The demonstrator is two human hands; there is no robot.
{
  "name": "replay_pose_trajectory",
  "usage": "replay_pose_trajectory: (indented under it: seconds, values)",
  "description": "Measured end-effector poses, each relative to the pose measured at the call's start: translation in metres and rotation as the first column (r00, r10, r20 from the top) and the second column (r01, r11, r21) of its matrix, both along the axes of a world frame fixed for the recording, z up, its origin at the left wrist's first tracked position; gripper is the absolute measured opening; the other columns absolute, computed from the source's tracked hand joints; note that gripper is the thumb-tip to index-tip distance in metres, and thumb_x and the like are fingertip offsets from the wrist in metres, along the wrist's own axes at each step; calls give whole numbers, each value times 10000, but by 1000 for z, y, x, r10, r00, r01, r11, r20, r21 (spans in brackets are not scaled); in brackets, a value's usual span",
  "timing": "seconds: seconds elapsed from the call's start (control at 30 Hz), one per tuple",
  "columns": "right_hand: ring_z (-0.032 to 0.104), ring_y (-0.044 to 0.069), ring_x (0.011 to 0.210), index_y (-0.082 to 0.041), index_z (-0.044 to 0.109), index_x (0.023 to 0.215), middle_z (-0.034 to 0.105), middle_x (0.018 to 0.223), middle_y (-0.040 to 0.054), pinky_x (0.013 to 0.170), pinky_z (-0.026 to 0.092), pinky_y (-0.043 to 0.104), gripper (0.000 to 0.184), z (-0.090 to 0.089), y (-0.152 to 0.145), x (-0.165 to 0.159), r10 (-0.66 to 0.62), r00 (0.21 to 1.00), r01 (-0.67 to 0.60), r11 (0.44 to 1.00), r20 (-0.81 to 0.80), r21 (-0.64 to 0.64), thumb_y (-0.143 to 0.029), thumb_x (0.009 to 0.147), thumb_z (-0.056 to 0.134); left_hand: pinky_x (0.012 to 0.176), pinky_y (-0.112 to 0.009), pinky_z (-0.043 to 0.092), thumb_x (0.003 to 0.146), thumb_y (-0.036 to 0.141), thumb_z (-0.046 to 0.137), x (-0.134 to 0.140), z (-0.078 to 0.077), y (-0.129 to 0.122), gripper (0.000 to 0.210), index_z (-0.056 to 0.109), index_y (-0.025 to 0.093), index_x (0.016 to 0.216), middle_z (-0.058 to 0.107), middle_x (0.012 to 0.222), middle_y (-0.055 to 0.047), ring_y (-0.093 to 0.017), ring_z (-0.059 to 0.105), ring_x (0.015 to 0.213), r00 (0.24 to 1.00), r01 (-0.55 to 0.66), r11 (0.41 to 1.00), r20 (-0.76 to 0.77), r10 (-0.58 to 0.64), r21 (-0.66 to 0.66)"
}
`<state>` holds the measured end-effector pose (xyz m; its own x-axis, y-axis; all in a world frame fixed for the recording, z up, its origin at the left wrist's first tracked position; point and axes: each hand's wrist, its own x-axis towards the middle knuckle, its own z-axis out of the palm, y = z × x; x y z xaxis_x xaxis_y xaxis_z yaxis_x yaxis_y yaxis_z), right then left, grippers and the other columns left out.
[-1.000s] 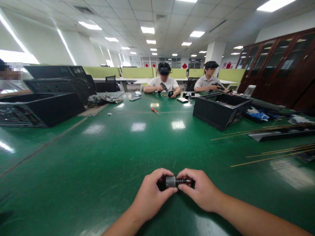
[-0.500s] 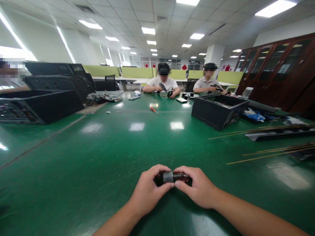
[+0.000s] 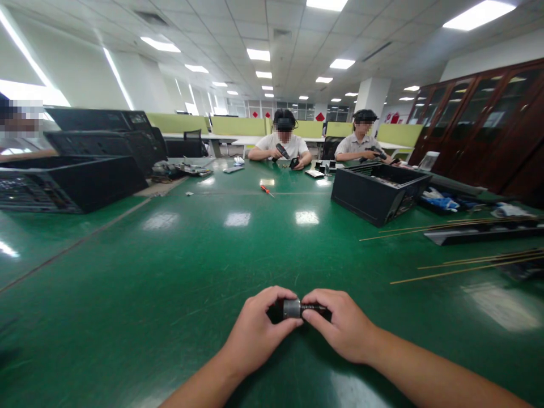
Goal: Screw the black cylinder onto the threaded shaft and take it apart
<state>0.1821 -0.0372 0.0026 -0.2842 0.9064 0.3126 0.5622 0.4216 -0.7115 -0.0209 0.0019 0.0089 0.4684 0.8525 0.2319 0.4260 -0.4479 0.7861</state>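
The left hand (image 3: 257, 327) and right hand (image 3: 346, 326) almost meet over the table (image 3: 204, 249), forearms slanting inward, thumbs on the near side and fingers curled round the far side. Between them is a metal cylinder (image 3: 291, 308), gripped by the left hand; the right pinches the dark ridged rod (image 3: 309, 307) at its right end. Well beyond lie a black box (image 3: 357, 195) and, farther left, an orange screwdriver (image 3: 267, 191).

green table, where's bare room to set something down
The green table is bare from the left hand forward to the orange screwdriver, and left of that hand. Right is crowded with thin rods and a black case; far left, another case and loose parts.
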Motion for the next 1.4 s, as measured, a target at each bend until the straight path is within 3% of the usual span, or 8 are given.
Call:
replay_pose_trajectory:
  seconds: [1.4]
  values:
    - [622, 161, 737, -212, 684, 907, 689, 801, 5, 694, 416, 272, 92, 0, -1, 2, -26, 999, 26, 1000, 24, 2, -262, 907, 606, 751, -278, 471, 726, 213, 750, 1, 2, -2, 235, 698, 229, 955, 733, 881, 5, -179, 659, 818, 1000, -17, 999, 17, 18, -43]
